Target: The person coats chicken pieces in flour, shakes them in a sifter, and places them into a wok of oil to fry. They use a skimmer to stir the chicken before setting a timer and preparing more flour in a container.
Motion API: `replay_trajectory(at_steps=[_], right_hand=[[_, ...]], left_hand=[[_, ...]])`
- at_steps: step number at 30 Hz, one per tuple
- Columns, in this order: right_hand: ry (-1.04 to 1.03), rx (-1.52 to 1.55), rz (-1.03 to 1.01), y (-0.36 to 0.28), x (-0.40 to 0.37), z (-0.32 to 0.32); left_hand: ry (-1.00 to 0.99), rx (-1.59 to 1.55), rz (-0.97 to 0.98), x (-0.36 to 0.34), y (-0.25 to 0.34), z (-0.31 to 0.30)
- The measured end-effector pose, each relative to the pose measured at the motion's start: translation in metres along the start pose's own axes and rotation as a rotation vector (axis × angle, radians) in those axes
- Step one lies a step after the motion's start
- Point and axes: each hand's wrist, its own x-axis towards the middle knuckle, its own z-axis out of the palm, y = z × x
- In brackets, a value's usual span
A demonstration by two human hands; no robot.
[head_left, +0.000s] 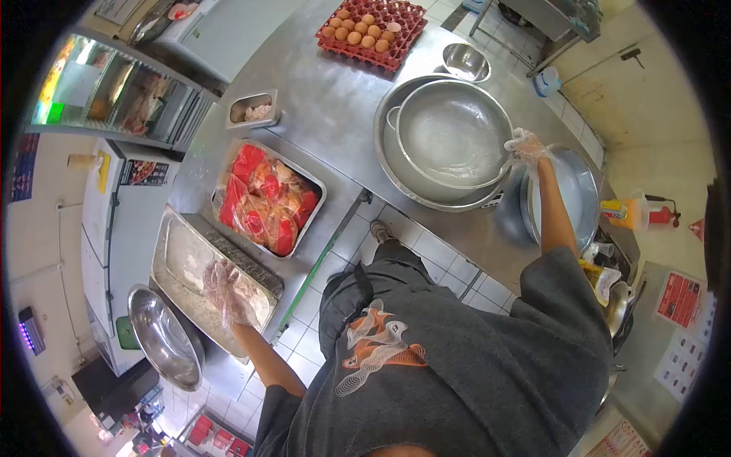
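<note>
My left hand (227, 293), in a clear plastic glove, is over a rectangular metal tray (242, 269) of white flour-like powder. Its fingers look stretched toward the powder. At the right, my gloved right hand (525, 148) grips the rim of a large round sieve-like pan (455, 133) with loop handles. That pan rests in a wider metal bowl (390, 164). Between my hands, nearer the left, a metal tray (318, 189) holds meat in clear and red plastic bags (266, 198).
Red egg trays (415, 46) with brown eggs and a small steel bowl (466, 62) stand at the far side. A small container (253, 110) holds pale food. Another large bowl (563, 194) is at the right, and a steel bowl (165, 335) at the left edge.
</note>
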Motion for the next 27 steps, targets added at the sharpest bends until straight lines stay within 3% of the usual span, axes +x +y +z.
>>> replay_trajectory(at_steps=[3,4,6,8,10,11,13,15,16,18,19,21,22,24,26,27], right_hand=[[0.502,-0.523,-0.141,-0.009,-0.011,0.011],[0.551,-0.648,-0.098,-0.006,-0.006,0.011],[0.649,-0.478,-0.353,0.019,-0.009,0.010],[0.701,-0.464,-0.232,-0.077,-0.087,0.044],[0.718,-0.470,-0.390,-0.118,-0.131,0.082],[0.757,-0.411,-0.498,-0.133,-0.145,0.108],[0.490,-0.137,-0.803,-0.157,-0.160,0.172],[0.100,0.076,-0.778,-0.179,-0.199,0.239],[-0.148,0.142,-0.615,-0.200,-0.230,0.284],[-0.304,0.064,-0.918,-0.230,-0.280,0.376],[-0.592,0.156,-0.921,-0.257,-0.311,0.418],[-0.843,0.105,-0.774,-0.283,-0.351,0.503],[-0.738,-0.124,-1.132,-0.285,-0.340,0.551],[-0.738,-0.236,-0.843,-0.305,-0.324,0.644],[-0.584,-0.357,-0.771,-0.271,-0.248,0.740],[-0.541,-0.536,-0.662,-0.285,-0.244,0.760]], left_hand=[[-0.017,0.056,0.023,0.001,0.007,0.002],[-0.036,0.061,0.045,0.002,0.003,-0.005],[0.006,0.051,0.052,-0.002,0.004,-0.013],[0.138,0.096,0.086,-0.009,-0.004,-0.038],[0.351,0.415,0.107,-0.013,-0.007,-0.080],[0.426,0.423,0.086,-0.017,-0.005,-0.097],[0.486,0.506,0.015,-0.024,-0.008,-0.131],[0.416,0.593,-0.061,-0.027,-0.014,-0.158],[0.338,0.796,-0.053,-0.023,-0.028,-0.173],[0.279,0.825,-0.004,-0.016,-0.055,-0.191],[0.240,0.838,0.023,-0.011,-0.068,-0.200],[0.284,0.858,0.004,0.011,-0.110,-0.221],[0.305,0.867,0.000,0.027,-0.124,-0.230],[0.237,0.880,-0.146,0.059,-0.136,-0.237],[0.142,0.876,-0.232,0.085,-0.163,-0.240],[0.089,0.869,-0.231,0.101,-0.194,-0.241]])
